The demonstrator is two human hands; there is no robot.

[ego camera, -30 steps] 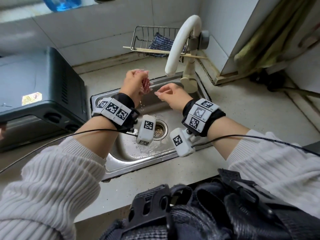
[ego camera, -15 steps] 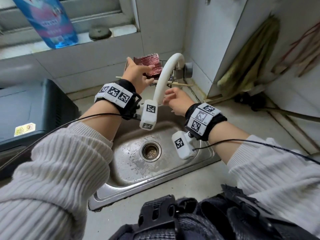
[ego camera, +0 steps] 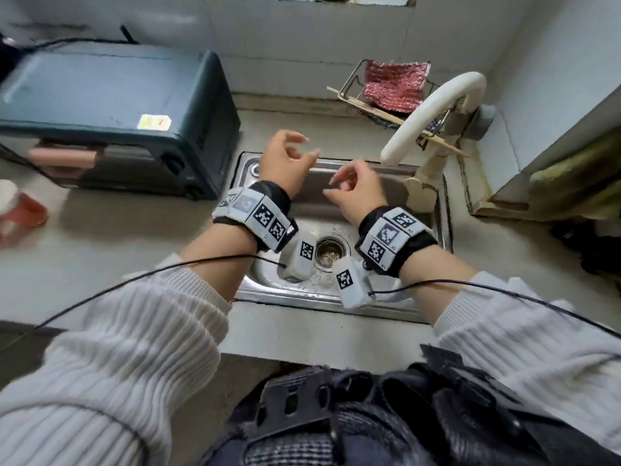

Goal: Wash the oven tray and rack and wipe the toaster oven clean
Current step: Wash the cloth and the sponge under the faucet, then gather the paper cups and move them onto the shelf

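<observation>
A dark toaster oven (ego camera: pixel 111 119) with a pink door handle stands on the counter left of the steel sink (ego camera: pixel 336 287). My left hand (ego camera: pixel 284 159) hovers over the sink's back left corner, fingers loosely curled and empty. My right hand (ego camera: pixel 356 191) hangs over the sink's middle, also loosely curled with nothing in it. A red scrubbing cloth (ego camera: pixel 396 85) lies draped on the wire rack (ego camera: pixel 353 87) behind the white faucet (ego camera: pixel 433 109). No oven tray or oven rack is in view.
A red cup with a white top (ego camera: pixel 18 210) sits at the counter's left edge. Chopsticks (ego camera: pixel 386 114) lie across the wire rack. A tiled wall corner and a green cloth (ego camera: pixel 578 176) close off the right side. Cables trail from both wrist bands.
My left hand put the red cloth on the wire rack, let go and drew back over the sink. My right hand came away from the faucet. The view tilted down.
</observation>
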